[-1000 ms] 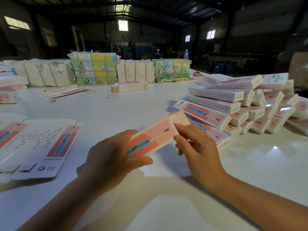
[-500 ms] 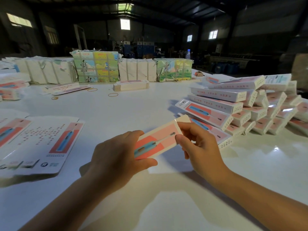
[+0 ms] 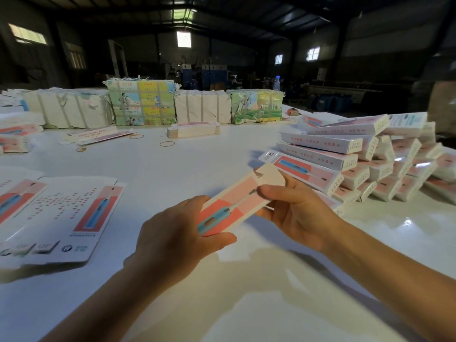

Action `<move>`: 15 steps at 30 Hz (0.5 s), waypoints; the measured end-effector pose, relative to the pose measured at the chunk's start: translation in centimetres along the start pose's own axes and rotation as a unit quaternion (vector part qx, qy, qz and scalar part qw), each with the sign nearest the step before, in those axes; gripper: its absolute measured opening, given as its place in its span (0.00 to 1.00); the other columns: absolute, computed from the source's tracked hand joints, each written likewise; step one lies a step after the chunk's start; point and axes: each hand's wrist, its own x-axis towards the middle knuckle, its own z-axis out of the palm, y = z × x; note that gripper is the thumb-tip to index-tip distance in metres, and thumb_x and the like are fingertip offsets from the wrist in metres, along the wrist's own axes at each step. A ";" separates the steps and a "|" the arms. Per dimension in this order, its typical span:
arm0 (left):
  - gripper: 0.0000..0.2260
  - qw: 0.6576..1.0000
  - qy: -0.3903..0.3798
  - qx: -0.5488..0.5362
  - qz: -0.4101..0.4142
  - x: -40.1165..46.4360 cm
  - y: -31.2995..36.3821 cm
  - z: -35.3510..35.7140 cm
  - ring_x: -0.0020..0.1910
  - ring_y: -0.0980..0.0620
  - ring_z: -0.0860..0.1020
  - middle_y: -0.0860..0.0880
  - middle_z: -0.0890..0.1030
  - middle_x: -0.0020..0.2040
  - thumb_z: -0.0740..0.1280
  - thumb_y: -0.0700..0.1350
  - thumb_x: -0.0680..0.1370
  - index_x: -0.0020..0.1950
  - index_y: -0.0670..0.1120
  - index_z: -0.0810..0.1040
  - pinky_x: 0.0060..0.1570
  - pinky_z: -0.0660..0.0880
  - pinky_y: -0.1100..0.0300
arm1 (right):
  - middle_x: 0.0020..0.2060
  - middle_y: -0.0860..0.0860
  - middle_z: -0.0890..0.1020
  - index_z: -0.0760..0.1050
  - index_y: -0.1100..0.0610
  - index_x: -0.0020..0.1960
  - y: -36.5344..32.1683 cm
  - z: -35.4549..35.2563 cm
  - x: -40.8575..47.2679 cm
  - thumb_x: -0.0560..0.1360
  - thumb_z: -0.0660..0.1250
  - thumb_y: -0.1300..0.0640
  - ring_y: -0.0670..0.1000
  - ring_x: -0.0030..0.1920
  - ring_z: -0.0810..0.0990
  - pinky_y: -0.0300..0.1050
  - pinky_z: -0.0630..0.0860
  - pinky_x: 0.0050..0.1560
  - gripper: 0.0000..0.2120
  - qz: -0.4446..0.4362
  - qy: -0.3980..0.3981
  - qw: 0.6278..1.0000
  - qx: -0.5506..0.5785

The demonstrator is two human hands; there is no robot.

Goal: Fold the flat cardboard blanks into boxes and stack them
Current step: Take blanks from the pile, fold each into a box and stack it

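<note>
Both my hands hold one pink box (image 3: 232, 206) printed with a blue device, tilted up toward the right above the white table (image 3: 172, 169). My left hand (image 3: 172, 233) grips its near end, thumb along the underside. My right hand (image 3: 293, 208) holds the far end, its thumb lying across the pink face below an open white end flap (image 3: 270, 175). A pile of folded boxes (image 3: 357, 156) rises just to the right. Flat printed blanks (image 3: 61, 215) lie on the table to the left.
Wrapped bundles of blanks (image 3: 140, 102) line the table's far side, with a small stack of blanks (image 3: 193, 129) and loose rubber bands (image 3: 167, 143) in front. More blanks (image 3: 14, 137) sit far left. A water bottle (image 3: 276, 83) stands behind.
The box has risen a little and tilted more. My right thumb now lies across its far end, and the white end flap stands out more.
</note>
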 end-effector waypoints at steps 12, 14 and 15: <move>0.35 0.999 0.021 0.028 0.016 -0.1 -0.4 -0.3 0.46 0.56 0.78 0.59 0.77 0.53 0.57 0.75 0.64 0.65 0.56 0.68 0.46 0.73 0.64 | 0.50 0.54 0.82 0.74 0.62 0.63 3.5 0.9 -0.3 0.81 0.51 0.47 0.53 0.49 0.79 0.43 0.73 0.49 0.23 -0.255 0.063 0.770 -0.581; 0.32 0.998 0.038 0.043 0.029 0.0 -0.7 -0.4 0.46 0.55 0.79 0.58 0.77 0.54 0.61 0.71 0.67 0.66 0.55 0.69 0.45 0.74 0.61 | 0.40 0.55 0.82 0.77 0.68 0.49 3.0 0.9 -0.4 0.79 0.59 0.48 0.50 0.43 0.80 0.44 0.78 0.50 0.22 -0.178 0.058 0.926 -0.327; 0.31 0.996 0.050 0.058 0.038 0.1 -0.8 -0.4 0.47 0.52 0.80 0.55 0.79 0.54 0.62 0.69 0.69 0.66 0.53 0.70 0.45 0.76 0.57 | 0.38 0.57 0.82 0.77 0.70 0.47 2.8 0.7 -0.4 0.76 0.62 0.50 0.49 0.42 0.80 0.42 0.79 0.49 0.21 -0.147 0.056 0.962 -0.223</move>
